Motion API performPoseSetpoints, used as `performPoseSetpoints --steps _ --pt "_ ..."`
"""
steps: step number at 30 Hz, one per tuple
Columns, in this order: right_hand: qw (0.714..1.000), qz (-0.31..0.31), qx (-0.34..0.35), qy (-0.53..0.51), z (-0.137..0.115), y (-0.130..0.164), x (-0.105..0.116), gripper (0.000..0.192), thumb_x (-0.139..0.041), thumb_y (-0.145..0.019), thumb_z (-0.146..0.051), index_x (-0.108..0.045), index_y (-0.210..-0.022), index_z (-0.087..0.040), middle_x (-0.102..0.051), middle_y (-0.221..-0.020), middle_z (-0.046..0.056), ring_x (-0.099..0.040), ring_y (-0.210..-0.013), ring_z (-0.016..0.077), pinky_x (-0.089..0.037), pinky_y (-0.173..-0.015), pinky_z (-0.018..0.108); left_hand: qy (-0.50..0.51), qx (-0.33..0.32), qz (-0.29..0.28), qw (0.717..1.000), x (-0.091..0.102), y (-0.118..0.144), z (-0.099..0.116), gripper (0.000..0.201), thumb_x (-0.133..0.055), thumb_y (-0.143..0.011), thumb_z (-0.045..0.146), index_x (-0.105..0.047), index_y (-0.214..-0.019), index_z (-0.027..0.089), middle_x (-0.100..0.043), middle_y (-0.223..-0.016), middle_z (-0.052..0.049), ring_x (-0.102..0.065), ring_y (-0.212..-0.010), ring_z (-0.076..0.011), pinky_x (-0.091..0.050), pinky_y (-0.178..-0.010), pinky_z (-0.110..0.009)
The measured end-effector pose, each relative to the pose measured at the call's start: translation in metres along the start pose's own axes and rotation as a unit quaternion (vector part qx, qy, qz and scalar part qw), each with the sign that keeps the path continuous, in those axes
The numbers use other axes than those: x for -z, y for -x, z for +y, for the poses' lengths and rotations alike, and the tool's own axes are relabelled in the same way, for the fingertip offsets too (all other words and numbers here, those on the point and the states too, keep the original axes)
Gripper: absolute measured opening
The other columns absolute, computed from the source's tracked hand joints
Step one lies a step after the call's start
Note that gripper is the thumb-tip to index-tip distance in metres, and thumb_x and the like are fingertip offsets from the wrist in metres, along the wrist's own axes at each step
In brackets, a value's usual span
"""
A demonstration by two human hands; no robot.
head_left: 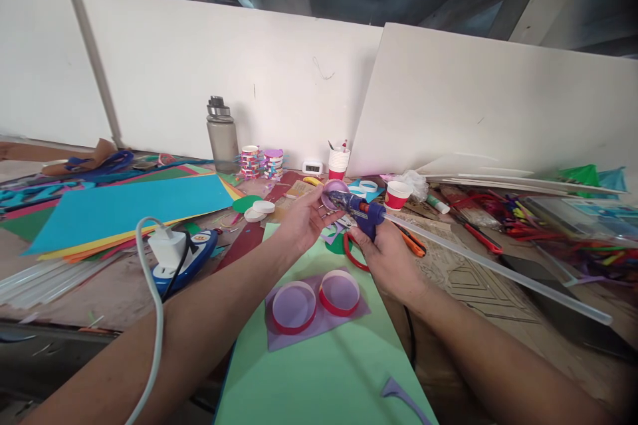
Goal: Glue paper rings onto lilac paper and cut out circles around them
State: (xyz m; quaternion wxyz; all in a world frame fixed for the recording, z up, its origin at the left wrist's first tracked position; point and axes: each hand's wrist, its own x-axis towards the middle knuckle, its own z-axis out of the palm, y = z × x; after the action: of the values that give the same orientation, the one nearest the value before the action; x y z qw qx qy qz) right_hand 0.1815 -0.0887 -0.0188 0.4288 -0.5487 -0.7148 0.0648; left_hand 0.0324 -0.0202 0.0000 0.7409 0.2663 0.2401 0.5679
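Note:
My right hand (396,259) is wrapped round the handle of a blue glue gun (367,212), with a long clear glue stick (498,265) running out of its back to the right. In my left hand (305,219) is a small round purple paper piece (329,187), pinched near its edge. The gun's dark nozzle lies over this piece; whether it touches cannot be made out. Below the hands, two shallow red-and-white paper cup rings (294,329) with purple inside stand on a purple paper sheet (279,341), which lies on light green card (319,385).
Coloured card sheets (134,209) and a power strip (204,255) with a white cable lie left. A bottle (222,139), stacked paper cups (339,163) and a small clock (312,167) stand at the back. Red-handled scissors (353,254) and an orange cutter (413,243) are close to my right hand.

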Motion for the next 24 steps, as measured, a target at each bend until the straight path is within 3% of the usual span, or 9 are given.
performPoseSetpoints --steps 9,17,24 --pt "1.000 0.008 -0.010 -0.015 0.0003 -0.0007 0.0009 0.045 -0.047 -0.091 -0.042 -0.060 -0.123 -0.013 -0.066 -0.121 0.018 -0.060 -0.114 0.0346 -0.046 -0.097 0.050 -0.017 0.002 -0.027 0.999 0.0018 0.0001 -0.0014 0.018 -0.055 -0.094 0.022 -0.070 -0.090 0.013 -0.073 -0.082 -0.006 -0.068 -0.074 -0.0154 -0.056 -0.088 -0.040" --pt "1.000 -0.010 -0.017 -0.007 0.0007 0.0003 -0.0005 0.039 -0.047 -0.090 -0.042 -0.063 -0.112 -0.015 -0.067 -0.118 0.019 -0.060 -0.115 0.0354 -0.044 -0.099 0.053 0.007 -0.015 -0.010 1.000 0.0022 -0.0019 0.0010 0.014 -0.057 -0.092 0.021 -0.069 -0.090 0.014 -0.072 -0.079 -0.004 -0.067 -0.071 -0.0133 -0.057 -0.087 -0.037" --pt "0.999 0.011 -0.030 -0.016 0.0017 -0.0016 0.0019 0.043 -0.047 -0.091 -0.043 -0.061 -0.119 -0.013 -0.069 -0.116 0.017 -0.062 -0.108 0.0332 -0.047 -0.094 0.049 -0.010 -0.016 -0.027 0.999 0.0017 0.0009 -0.0011 0.016 -0.057 -0.092 0.022 -0.070 -0.091 0.013 -0.073 -0.086 -0.006 -0.069 -0.079 -0.0167 -0.055 -0.093 -0.046"
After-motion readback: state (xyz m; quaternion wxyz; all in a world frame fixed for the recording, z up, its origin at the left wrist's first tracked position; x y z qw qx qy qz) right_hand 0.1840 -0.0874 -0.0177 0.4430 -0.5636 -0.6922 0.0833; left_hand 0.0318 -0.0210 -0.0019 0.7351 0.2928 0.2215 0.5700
